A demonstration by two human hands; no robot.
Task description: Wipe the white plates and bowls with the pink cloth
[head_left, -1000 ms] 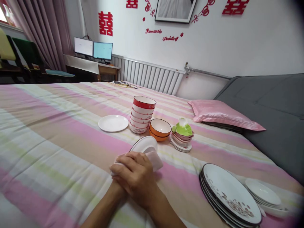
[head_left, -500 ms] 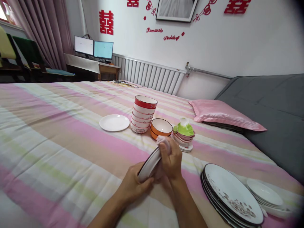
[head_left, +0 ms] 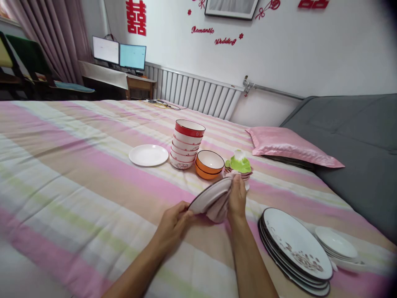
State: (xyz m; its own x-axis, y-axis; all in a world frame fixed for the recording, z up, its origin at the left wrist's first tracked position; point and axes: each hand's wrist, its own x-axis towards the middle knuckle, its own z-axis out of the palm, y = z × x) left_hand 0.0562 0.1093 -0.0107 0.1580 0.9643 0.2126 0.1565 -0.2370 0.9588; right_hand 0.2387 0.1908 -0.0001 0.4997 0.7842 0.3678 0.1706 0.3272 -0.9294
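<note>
A dark-rimmed white plate (head_left: 207, 196) is held tilted above the striped bedspread. My left hand (head_left: 173, 225) pinches its lower left edge. At its right edge my right hand (head_left: 237, 198) grips a pale pink cloth (head_left: 218, 209), which hangs under the plate and folds over the rim. Behind the plate stand two orange bowls (head_left: 208, 173), one inside the other, and a tall stack of red and white bowls (head_left: 186, 145). Green leaf-shaped dishes (head_left: 240, 164) top a small pile, partly hidden by my right hand.
A white oval plate (head_left: 149, 155) lies left of the bowls. Large patterned plates (head_left: 297, 244) are stacked at the right, beside smaller white dishes (head_left: 336, 243). Farther back are a pink pillow (head_left: 288, 145), a grey headboard (head_left: 350, 140) and some cables (head_left: 164, 104).
The plate has swung flatter and moved up and right. My left hand has shifted to its end, my right hand has moved right, and more cloth hangs below. The view has tipped slightly.
</note>
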